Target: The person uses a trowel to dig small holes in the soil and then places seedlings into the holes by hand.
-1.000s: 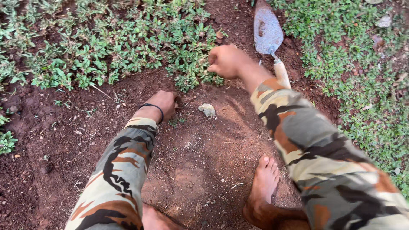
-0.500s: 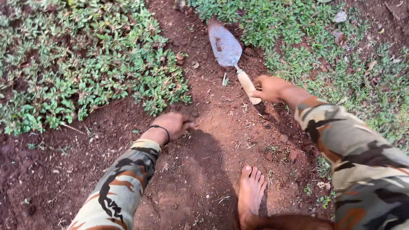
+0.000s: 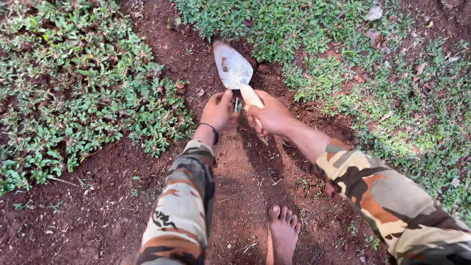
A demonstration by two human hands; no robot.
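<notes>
Red-brown soil fills the near ground, bare and crumbly, with small stones and scattered sprouts. A bare foot stands on it at the near edge, toes pointing away. Both forearms, in camouflage sleeves, reach out over this strip of earth.

Left hand: black band at the wrist, fingers curled loosely and pressed together, tips at the soil just left of the trowel's neck. It appears to touch or pinch a small green sprout there; whether it is actually gripped cannot be told.

Right hand: fingers wrapped tight around the pale wooden handle of the trowel. Handle mostly hidden in the fist; only its upper end shows.

Key relation: trowel's long axis runs from the right fist up and slightly left, away from the person; blade beyond the knuckles, tip at the far end. Metal blade is dull, soil-stained, and held low over the dirt, possibly resting on it. Right hand has the tool; left hand lies just beside the blade's base, nearly touching the right.

Farther out, low green ground cover flanks the earth strip on the left and right, with dry leaves toward the far right corner. Room to work is narrow, only the bare strip between the plants.
</notes>
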